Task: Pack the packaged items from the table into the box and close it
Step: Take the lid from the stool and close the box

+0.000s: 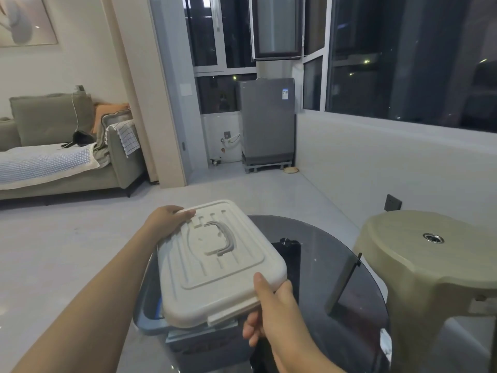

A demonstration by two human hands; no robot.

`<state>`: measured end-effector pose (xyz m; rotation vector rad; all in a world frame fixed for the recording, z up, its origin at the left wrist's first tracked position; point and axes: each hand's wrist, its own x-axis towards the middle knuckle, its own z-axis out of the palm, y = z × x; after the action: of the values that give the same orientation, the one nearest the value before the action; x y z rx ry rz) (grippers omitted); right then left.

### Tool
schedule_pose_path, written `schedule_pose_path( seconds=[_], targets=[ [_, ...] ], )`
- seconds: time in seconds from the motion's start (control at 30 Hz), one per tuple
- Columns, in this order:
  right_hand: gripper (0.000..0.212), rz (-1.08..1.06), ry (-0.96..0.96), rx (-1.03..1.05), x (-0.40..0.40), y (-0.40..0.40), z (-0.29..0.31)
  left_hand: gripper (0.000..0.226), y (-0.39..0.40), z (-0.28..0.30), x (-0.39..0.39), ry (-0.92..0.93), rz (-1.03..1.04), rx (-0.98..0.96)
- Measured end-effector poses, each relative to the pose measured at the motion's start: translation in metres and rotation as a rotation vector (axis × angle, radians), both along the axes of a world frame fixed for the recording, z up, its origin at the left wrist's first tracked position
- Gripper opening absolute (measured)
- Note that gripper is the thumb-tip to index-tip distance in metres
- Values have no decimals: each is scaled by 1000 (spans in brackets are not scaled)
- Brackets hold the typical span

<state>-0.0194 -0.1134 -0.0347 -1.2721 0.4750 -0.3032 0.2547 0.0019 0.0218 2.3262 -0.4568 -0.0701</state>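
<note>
**Lid going on, box not yet shut**

Both hands hold the cream rectangular plastic lid with grey fold-down handle point(219, 261) tilted over the blue-grey plastic storage box point(150, 323) sitting on the round dark glass table point(357, 289). Left hand point(166, 219) grips the far left corner, fingers curled over the rim. Right hand point(271, 308) pinches the near right edge, thumb on top, fingers under. The lid hides the box interior, so can't tell what's packed; no packaged items visible loose on the table. Judgement: packing likely done, closing step in progress. Left: lower lid flat, seat it, snap the latches. Beige plastic stool point(430, 254) stands beside the table.
</note>
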Motion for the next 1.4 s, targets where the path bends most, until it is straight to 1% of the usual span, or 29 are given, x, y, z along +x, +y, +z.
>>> schedule_pose_path(
  seconds=[0.17, 0.23, 0.3, 0.37, 0.47, 0.5, 0.57, 0.63, 0.67, 0.73, 0.83, 0.9, 1.0, 1.1, 1.17, 1.27, 1.33, 1.4],
  targets=[
    [20, -21, -6, -76, 7, -22, 1, 41, 1, -2, 4, -13, 50, 12],
    [20, -37, 17, -104, 13, -40, 3, 44, 5, 1, 4, -1, 70, 68],
    [21, -32, 43, -129, 23, -64, 6, 48, 11, 4, 2, 22, 88, 164],
    [24, -17, 56, -150, 35, -93, 10, 58, 15, 6, -1, 76, 106, 265],
    [26, 8, 61, -166, 51, -131, 17, 78, 16, 9, -10, 200, 147, 368],
    [25, 14, 57, -164, 55, -142, 19, 81, 16, 11, -14, 222, 150, 403],
    [28, 13, 58, -182, 60, -157, 21, 83, 14, 10, -21, 210, 142, 463],
    [34, -2, 102, -257, 62, -160, 22, 83, 13, 7, -24, 123, 126, 521],
    [34, -20, 130, -301, 62, -157, 22, 81, 13, 4, -24, 81, 112, 526],
    [34, -100, 177, -388, 60, -145, 21, 72, 14, -1, -24, 55, 81, 464],
    [39, -223, 207, -464, 49, -120, 20, 55, 18, -1, -25, 117, 71, 262],
    [43, -284, 236, -510, 37, -104, 17, 47, 20, 0, -26, 165, 70, 197],
    [34, -306, 207, -511, 19, -83, 12, 44, 21, -3, -32, 169, 47, 221],
    [28, -278, 125, -416, 12, -72, 9, 43, 22, -8, -35, 114, 46, 184],
    [28, -263, 57, -341, 14, -73, 9, 47, 23, -6, -38, 94, 56, 213],
    [22, -243, 4, -260, 25, -86, 12, 60, 23, 0, -44, 128, 80, 272],
    [17, -214, 1, -275, 35, -101, 15, 66, 25, 6, -51, 143, 107, 330],
    [19, -209, 24, -306, 46, -119, 18, 67, 26, 8, -57, 133, 106, 380]
  ],
)
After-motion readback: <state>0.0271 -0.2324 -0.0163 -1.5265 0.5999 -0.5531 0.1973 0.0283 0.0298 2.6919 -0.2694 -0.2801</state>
